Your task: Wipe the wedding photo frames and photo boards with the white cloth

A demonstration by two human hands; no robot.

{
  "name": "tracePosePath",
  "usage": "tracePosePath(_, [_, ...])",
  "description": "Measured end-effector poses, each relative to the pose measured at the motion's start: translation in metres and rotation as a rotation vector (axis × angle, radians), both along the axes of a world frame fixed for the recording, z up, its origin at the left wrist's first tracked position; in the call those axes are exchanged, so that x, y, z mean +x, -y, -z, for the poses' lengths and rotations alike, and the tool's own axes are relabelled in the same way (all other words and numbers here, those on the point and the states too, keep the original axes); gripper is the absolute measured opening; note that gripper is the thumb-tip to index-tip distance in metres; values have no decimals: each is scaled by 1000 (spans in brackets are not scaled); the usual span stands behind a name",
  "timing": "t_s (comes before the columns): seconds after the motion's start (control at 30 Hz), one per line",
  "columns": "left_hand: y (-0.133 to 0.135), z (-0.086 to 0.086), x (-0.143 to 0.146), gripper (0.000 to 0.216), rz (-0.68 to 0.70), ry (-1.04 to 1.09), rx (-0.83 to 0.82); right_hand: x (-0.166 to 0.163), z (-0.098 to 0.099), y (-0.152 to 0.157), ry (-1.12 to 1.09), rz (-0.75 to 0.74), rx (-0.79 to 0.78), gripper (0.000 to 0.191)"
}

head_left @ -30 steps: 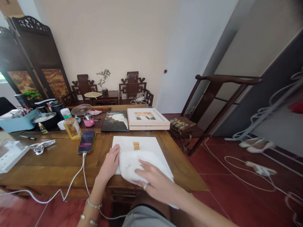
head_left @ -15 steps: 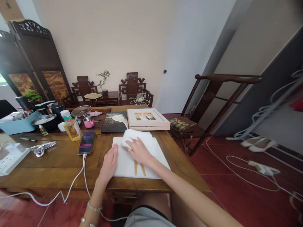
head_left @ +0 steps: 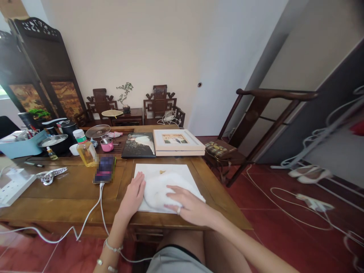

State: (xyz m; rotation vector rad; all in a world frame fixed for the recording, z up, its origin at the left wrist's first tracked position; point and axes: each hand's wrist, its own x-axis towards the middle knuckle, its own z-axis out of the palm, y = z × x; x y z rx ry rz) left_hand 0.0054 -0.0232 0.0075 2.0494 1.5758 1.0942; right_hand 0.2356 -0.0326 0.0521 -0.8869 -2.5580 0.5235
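A white board [head_left: 182, 168] lies flat near the table's front edge. My left hand [head_left: 133, 193] rests along its left edge, open, with the fingers stretched out and lying flat. On the board's lower right my right hand [head_left: 183, 203], wearing a ring, presses a bunched white cloth [head_left: 159, 189], its fingers curled into the fabric. A small golden mark [head_left: 162, 171] shows on the board above the cloth. The rest of any golden marking is covered by the cloth and hand.
Behind the board are a dark picture panel [head_left: 138, 145] and a framed photo [head_left: 179, 143]. To the left lie a phone [head_left: 105, 169] with a white charging cable, a bottle of yellow liquid [head_left: 85, 149], a pink cup [head_left: 107, 145] and a white power strip [head_left: 14, 189].
My right hand has moved the white cloth toward me and to the right, from the board's upper part. Two golden strips are now covered. My left hand stays at the board's left edge.
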Motion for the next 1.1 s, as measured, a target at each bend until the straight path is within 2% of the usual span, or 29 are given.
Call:
tracePosePath(0.07, [-1, 2, -1, 42, 16, -65, -24, 3, 4, -19, -41, 103, 2, 30])
tracePosePath(0.13, [-2, 3, -2, 42, 18, -103, -36, -2, 3, -40, -101, 141, -16, 32])
tracePosePath(0.3, [-3, 3, -3, 41, 25, -119, -17, -43, -12, -83, -182, 165, -66, 35])
tracePosePath(0.4, [-4, 3, -3, 41, 13, -117, -6, -71, -15, -95, -179, 137, -73, 31])
tracePosePath(0.5, [-4, 3, -3, 41, 8, -109, -12, -82, -10, -94, -171, 127, -69, 29])
tracePosePath(0.6, [-5, 3, -4, 41, 17, -113, -24, -64, -3, -87, -178, 162, -43, 29])
tracePosePath(0.8, [-8, 7, -5, 39, -2, -112, -19, 12, 7, -78, -187, 320, 16, 33])
tracePosePath(0.9, [-8, 7, -4, 39, -14, -120, -29, 38, 15, -69, -194, 400, 44, 29])
tracePosePath(1.0, [-8, 5, -4, 40, -24, -118, -45, 49, 24, -41, -188, 408, 99, 25])
tracePosePath(1.1, [-7, 4, -4, 39, -31, -110, -52, 51, 29, -1, -149, 340, 175, 20])
